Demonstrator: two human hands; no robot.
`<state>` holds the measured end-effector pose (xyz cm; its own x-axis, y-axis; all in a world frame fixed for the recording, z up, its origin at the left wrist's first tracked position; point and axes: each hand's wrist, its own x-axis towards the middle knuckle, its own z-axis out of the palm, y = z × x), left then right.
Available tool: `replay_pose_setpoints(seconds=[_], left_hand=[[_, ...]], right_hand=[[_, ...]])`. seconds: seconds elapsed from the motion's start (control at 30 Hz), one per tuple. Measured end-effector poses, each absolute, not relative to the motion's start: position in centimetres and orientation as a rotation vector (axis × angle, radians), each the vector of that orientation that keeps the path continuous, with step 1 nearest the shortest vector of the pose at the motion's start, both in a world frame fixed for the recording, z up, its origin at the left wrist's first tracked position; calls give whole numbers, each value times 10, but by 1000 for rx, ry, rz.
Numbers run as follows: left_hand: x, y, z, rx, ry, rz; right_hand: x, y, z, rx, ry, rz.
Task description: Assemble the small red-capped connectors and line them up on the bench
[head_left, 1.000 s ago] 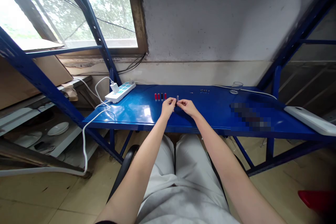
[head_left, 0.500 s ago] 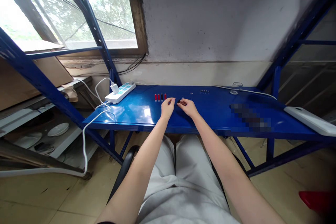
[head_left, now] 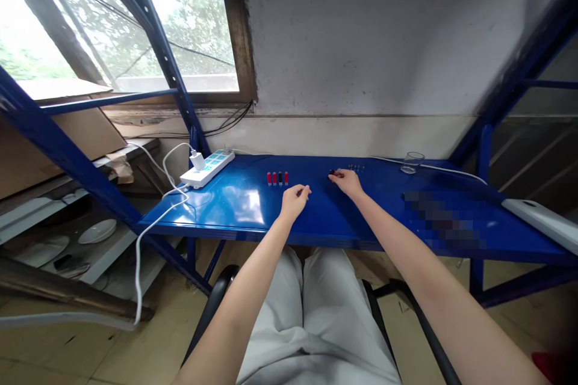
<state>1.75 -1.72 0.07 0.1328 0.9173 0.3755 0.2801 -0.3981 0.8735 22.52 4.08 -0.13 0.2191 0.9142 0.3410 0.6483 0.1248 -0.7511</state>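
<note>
My left hand (head_left: 295,200) hovers over the front middle of the blue table (head_left: 217,207), its fingers curled and tips pressed together. Whatever they may hold is too small to make out. Farther right and deeper over the table, my right hand (head_left: 347,182) pinches a small dark object (head_left: 332,172), mostly covered by the fingers. Left of my hands stands a short row of slim capped pieces, red ones (head_left: 270,178) and a black one (head_left: 280,178), with pale lower ends. Just beyond my right hand, several tiny metallic pieces (head_left: 357,168) are lined up.
A white power strip (head_left: 208,168) with a plug and cable occupies the left end. A clear glass (head_left: 412,162) rests at the back right near a white cord. A blurred dark patch (head_left: 442,219) and a white flat object (head_left: 539,222) are farther right. Blue frame posts flank the table.
My right hand has moved right and away from my left hand, carrying the small dark object toward the tiny metallic pieces. The view has tilted slightly up.
</note>
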Motion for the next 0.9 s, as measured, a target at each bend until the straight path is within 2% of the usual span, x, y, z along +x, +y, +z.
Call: replay_pose_setpoints(seconds=[0.2,0.9], left_hand=[[18,-17,1,1818,1175,1246],[18,-17,2,1852,1217,1204]], right_hand=[[248,74,-8,-1737,-1537,234],[248,93,-6,-1940,-1694,300]])
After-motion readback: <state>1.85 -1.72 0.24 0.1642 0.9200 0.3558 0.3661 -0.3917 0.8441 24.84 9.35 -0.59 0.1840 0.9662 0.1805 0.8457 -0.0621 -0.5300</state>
